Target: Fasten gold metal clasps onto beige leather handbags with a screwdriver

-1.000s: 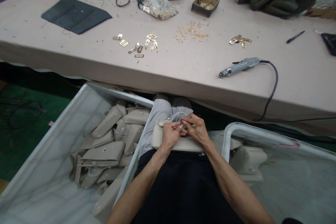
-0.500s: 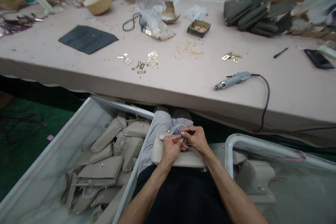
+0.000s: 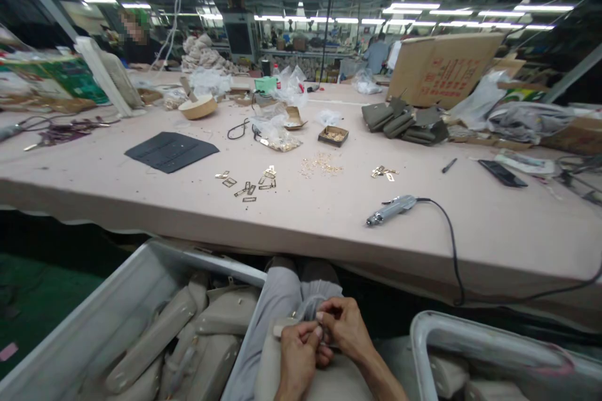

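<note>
Now the beige bag (image 3: 341, 379) sits lower in the frame than a second ago, at bottom centre, partly cut off, its long axis running left to right. It lies beneath the left hand (image 3: 300, 351) and right hand (image 3: 348, 330), whose fingers pinch closed near each other; what they grip is too small to tell.

Looks like a bag factory's workshop, judging by rows of ceiling lights (image 3: 414, 5), a long worktable (image 3: 310, 207) strewn with small metal plates (image 3: 251, 190), a corded power tool (image 3: 394, 208), a cardboard box (image 3: 442, 66), and tubs (image 3: 141, 266) of beige bags (image 3: 228, 313).
</note>
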Tool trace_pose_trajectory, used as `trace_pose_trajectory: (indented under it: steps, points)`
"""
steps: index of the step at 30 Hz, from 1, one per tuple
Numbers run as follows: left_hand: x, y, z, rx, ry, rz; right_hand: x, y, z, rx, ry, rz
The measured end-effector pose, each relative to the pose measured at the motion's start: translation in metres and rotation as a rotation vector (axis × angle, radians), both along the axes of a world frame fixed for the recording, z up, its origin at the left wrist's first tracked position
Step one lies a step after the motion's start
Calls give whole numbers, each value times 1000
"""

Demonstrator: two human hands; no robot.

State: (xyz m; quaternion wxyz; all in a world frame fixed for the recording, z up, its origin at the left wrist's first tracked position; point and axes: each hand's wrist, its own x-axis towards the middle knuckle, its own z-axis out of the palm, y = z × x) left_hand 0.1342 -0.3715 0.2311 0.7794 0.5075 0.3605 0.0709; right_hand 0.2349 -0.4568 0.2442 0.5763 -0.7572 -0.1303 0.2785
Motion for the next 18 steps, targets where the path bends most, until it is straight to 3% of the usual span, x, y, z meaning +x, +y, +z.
trace_pose_trajectory:
  steps: [3, 7, 10, 14, 18]
  points:
    - [0, -1, -2, -11, -18, 13, 25, -6, 24, 14, -155, -115]
    - [-1, -1, -7, -39, -48, 59, 93, -28, 77, -42, -429, -477]
    - [-1, -1, -8, -48, -44, 52, 153, -37, 112, -284, -609, -688]
    - [1, 0, -8, -67, -37, 62, 211, -25, 137, -720, -572, -721]
    - [2, 0, -12, -83, -36, 59, 234, -8, 142, -797, -458, -765]
